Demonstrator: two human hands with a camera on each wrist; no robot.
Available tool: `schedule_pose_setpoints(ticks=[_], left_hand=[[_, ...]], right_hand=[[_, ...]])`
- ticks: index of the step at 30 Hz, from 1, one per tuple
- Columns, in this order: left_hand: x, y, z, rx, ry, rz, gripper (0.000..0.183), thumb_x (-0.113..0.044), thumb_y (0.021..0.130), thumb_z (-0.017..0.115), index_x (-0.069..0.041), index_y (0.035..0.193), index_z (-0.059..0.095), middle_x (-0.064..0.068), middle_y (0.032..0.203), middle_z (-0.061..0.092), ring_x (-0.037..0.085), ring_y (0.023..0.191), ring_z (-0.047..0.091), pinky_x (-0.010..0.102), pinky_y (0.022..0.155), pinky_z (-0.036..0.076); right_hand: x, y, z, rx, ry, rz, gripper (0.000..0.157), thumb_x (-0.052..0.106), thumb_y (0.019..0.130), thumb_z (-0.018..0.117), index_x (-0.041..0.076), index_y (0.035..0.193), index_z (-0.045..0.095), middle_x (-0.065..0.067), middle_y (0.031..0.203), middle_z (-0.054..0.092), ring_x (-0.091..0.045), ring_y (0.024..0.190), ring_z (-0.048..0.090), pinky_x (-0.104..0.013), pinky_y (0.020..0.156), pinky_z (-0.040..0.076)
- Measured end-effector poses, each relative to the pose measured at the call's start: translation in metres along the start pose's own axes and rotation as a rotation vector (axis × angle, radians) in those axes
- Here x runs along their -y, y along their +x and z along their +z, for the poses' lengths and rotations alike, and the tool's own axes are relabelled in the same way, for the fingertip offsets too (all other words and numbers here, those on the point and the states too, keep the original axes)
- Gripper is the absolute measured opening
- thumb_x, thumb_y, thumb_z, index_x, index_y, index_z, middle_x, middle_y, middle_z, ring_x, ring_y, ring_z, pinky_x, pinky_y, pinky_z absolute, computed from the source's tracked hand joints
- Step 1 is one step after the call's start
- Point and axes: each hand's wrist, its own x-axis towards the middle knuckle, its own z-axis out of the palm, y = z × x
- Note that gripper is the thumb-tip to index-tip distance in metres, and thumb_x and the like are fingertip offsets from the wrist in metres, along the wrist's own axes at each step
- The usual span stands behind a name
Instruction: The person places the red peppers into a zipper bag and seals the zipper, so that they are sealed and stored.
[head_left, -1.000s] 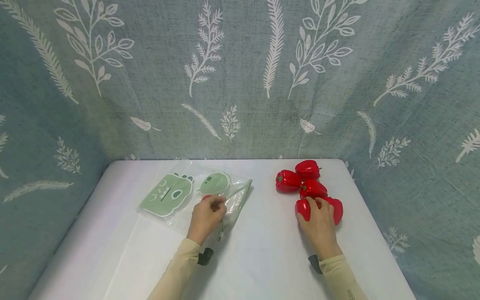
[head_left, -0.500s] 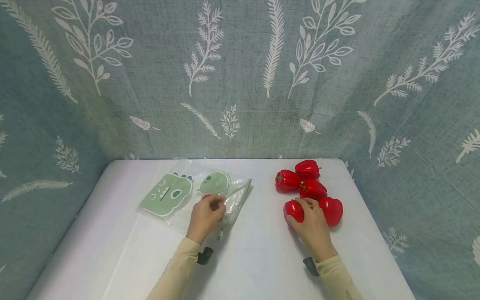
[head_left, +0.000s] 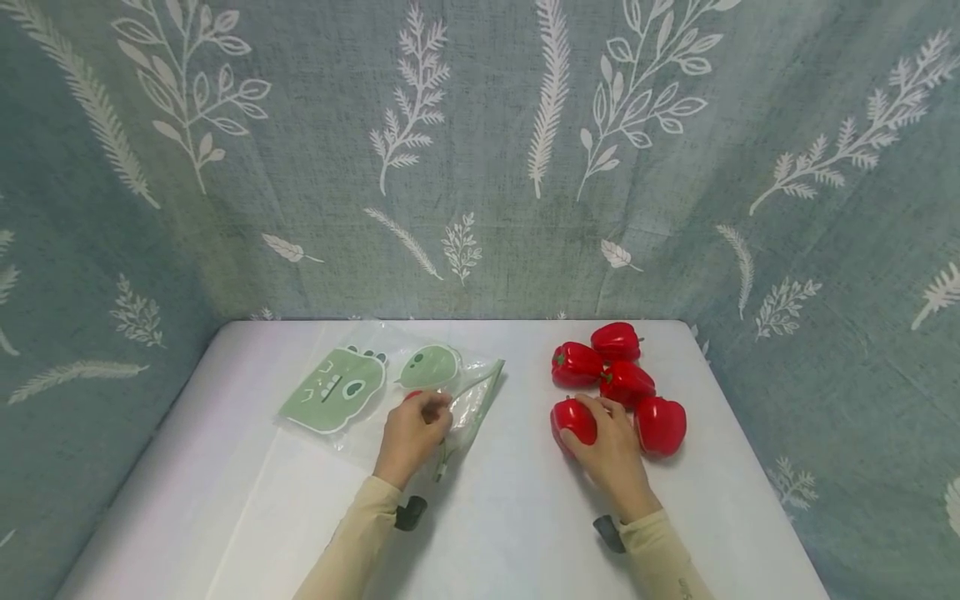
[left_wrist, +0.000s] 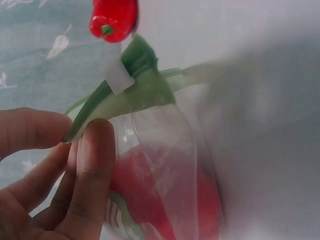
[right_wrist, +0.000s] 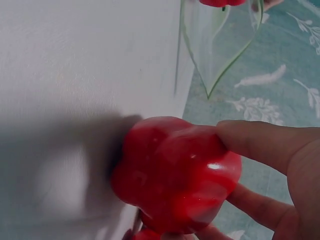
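Note:
My left hand [head_left: 412,435] pinches the green edge of a clear plastic zip bag [left_wrist: 175,127] between thumb and forefinger. The bag lies on the table with its mouth parted, and green cartoon pictures show on its front. Through the film, a red bell pepper [left_wrist: 142,187] is visible inside, partly hidden by the hand in the head view. My right hand [head_left: 617,458] grips another red bell pepper [head_left: 573,425], fingers and thumb around its sides; its lobed end faces the right wrist camera [right_wrist: 175,172]. This pepper is to the right of the bag, apart from it.
Several more red bell peppers [head_left: 627,382] lie grouped at the table's back right. One of them [head_left: 660,426] sits just right of my right hand. A patterned green-grey cloth [head_left: 480,250] encloses the white table [head_left: 510,517] at the back and sides.
My right hand has drawn its bell pepper leftward, away from the pepper beside it and toward the bag. My left hand stays in place at the bag's edge.

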Motion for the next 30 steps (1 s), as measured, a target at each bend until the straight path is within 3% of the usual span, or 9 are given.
schedule_pose_setpoints(ticks=[4,11,17,20,25,30], left_hand=[[0.000,0.000,0.001,0.009,0.001,-0.014,0.021,-0.009,0.087,0.068,-0.009,0.107,0.076,-0.001,0.088,0.069,0.016,0.083,0.064,0.036,0.078,0.054],[-0.001,0.001,0.001,0.009,0.002,-0.010,0.022,-0.008,0.086,0.068,-0.008,0.107,0.076,0.000,0.088,0.069,0.017,0.083,0.065,0.035,0.077,0.055],[-0.001,0.003,0.001,0.014,-0.001,-0.010,0.022,-0.008,0.086,0.068,-0.008,0.107,0.076,0.001,0.088,0.070,0.017,0.083,0.064,0.033,0.075,0.055],[-0.001,0.004,0.001,0.019,-0.005,-0.016,0.022,-0.009,0.087,0.068,-0.008,0.108,0.075,0.001,0.089,0.070,0.016,0.083,0.064,0.032,0.075,0.055],[-0.001,0.005,0.000,0.027,-0.003,-0.024,0.023,-0.010,0.087,0.068,-0.007,0.108,0.075,0.001,0.089,0.069,0.016,0.083,0.063,0.031,0.073,0.054],[-0.002,0.005,0.000,0.032,-0.004,-0.034,0.022,-0.011,0.088,0.068,-0.008,0.108,0.075,0.000,0.088,0.068,0.016,0.082,0.063,0.030,0.072,0.054]], right_hand=[[0.003,0.000,0.007,-0.016,0.028,-0.039,0.083,0.022,0.075,0.089,0.016,0.147,0.049,-0.017,0.145,0.044,-0.041,0.132,0.043,-0.061,0.094,0.051],[0.011,-0.004,0.020,-0.115,0.128,-0.197,0.076,0.022,0.076,0.090,0.016,0.142,0.054,-0.011,0.139,0.050,-0.033,0.128,0.050,-0.054,0.094,0.054],[0.017,-0.003,0.025,-0.144,0.239,-0.218,0.073,0.024,0.079,0.088,0.018,0.142,0.054,-0.007,0.139,0.053,-0.027,0.125,0.053,-0.050,0.093,0.056],[0.020,-0.001,0.027,-0.140,0.315,-0.199,0.069,0.026,0.081,0.087,0.019,0.142,0.055,-0.005,0.139,0.056,-0.024,0.122,0.054,-0.047,0.093,0.056],[0.025,0.000,0.035,-0.074,0.475,-0.084,0.066,0.033,0.086,0.082,0.020,0.144,0.053,-0.006,0.142,0.056,-0.026,0.124,0.054,-0.044,0.093,0.056],[0.028,-0.002,0.045,-0.009,0.518,-0.025,0.066,0.034,0.087,0.081,0.020,0.145,0.052,-0.004,0.143,0.056,-0.025,0.122,0.057,-0.040,0.091,0.058]])
